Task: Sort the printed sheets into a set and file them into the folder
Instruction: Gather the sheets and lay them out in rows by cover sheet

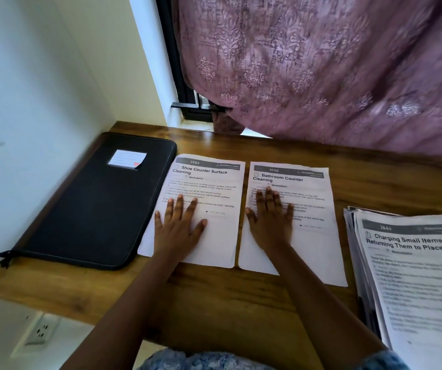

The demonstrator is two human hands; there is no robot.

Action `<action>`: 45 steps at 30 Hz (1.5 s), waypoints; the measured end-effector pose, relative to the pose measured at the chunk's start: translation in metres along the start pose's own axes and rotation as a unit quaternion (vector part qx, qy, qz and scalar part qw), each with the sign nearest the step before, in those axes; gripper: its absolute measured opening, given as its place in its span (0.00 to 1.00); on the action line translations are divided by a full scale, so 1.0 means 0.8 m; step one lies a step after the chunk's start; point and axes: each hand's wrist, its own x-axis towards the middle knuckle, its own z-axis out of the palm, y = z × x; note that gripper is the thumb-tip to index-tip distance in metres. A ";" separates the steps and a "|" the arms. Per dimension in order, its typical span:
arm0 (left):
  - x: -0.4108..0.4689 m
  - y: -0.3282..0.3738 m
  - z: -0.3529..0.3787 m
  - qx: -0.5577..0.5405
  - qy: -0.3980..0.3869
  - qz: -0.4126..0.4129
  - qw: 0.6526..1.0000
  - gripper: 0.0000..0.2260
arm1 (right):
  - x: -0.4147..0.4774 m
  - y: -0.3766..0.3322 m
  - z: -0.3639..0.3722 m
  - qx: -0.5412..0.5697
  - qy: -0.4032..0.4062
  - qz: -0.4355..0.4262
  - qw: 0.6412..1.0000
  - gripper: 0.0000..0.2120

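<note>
2 sheets side by side on wooden surface (294, 148), edges nearly touching. Pressing flat, fingers spread, grasping nothing: left hand (178, 228) on sheet 3089 (214, 236), right hand (270, 222) on sheet 3062 (313, 249). Black folder (94, 209) zipped closed, just left of sheets, sticky note (127, 158) on cover. Paper stack (414, 276) at right.

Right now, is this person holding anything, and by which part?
Nothing is gripped. The left hand presses flat on the Shoe Counter sheet, the right hand flat on the Bathroom Counter sheet, each near the sheet's middle, fingers straight.
</note>
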 end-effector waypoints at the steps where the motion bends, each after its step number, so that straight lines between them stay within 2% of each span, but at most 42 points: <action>1: 0.001 0.002 -0.005 0.001 -0.008 -0.003 1.000 0.34 | 0.000 0.000 -0.003 0.002 -0.005 0.002 1.000 0.31; 3: 0.002 0.013 -0.019 -0.013 0.014 -0.020 1.000 0.31 | -0.003 0.000 -0.015 0.015 0.010 -0.003 1.000 0.31; 5: 0.002 0.036 -0.040 -0.035 0.092 -0.022 0.995 0.29 | -0.010 0.009 -0.037 0.035 0.051 -0.016 0.998 0.30; 7: 0.001 0.079 -0.058 -0.060 0.131 0.002 0.990 0.27 | -0.023 0.033 -0.067 0.062 0.093 -0.033 0.993 0.28; 9: -0.005 0.141 -0.064 -0.100 0.124 0.062 0.985 0.26 | -0.040 0.078 -0.098 0.084 0.145 -0.040 0.985 0.23; 11: -0.020 0.207 -0.060 -0.140 0.105 0.156 0.972 0.26 | -0.054 0.135 -0.121 0.088 0.185 -0.011 0.979 0.18; 14: -0.050 0.314 -0.020 -0.163 0.014 0.248 0.955 0.28 | -0.080 0.248 -0.142 0.080 0.190 0.126 0.970 0.17; 16: -0.066 0.368 0.016 -0.188 -0.035 0.242 0.951 0.32 | -0.101 0.317 -0.148 0.112 0.200 0.222 0.948 0.17; 18: -0.076 0.405 0.048 -0.214 -0.032 0.223 0.950 0.34 | -0.119 0.371 -0.146 0.148 0.185 0.275 0.932 0.20; 21: -0.083 0.429 0.081 -0.231 -0.025 0.179 0.956 0.33 | -0.134 0.417 -0.135 0.239 0.141 0.289 0.916 0.23; 24: -0.087 0.440 0.099 -0.192 -0.016 0.144 0.971 0.32 | -0.141 0.436 -0.130 0.331 0.130 0.312 0.881 0.17; 28: -0.096 0.448 0.101 -0.124 0.011 0.131 0.983 0.33 | -0.140 0.448 -0.133 0.365 0.130 0.297 0.873 0.13; 34: -0.099 0.453 0.100 -0.098 0.032 0.129 0.986 0.35 | -0.135 0.465 -0.131 0.392 0.106 0.281 0.870 0.12; 37: -0.100 0.457 0.100 -0.068 0.046 0.134 0.988 0.34 | -0.132 0.476 -0.125 0.413 0.115 0.285 0.857 0.11; 45: -0.102 0.458 0.095 -0.035 0.037 0.123 0.991 0.37 | -0.134 0.497 -0.131 0.411 0.067 0.238 0.877 0.05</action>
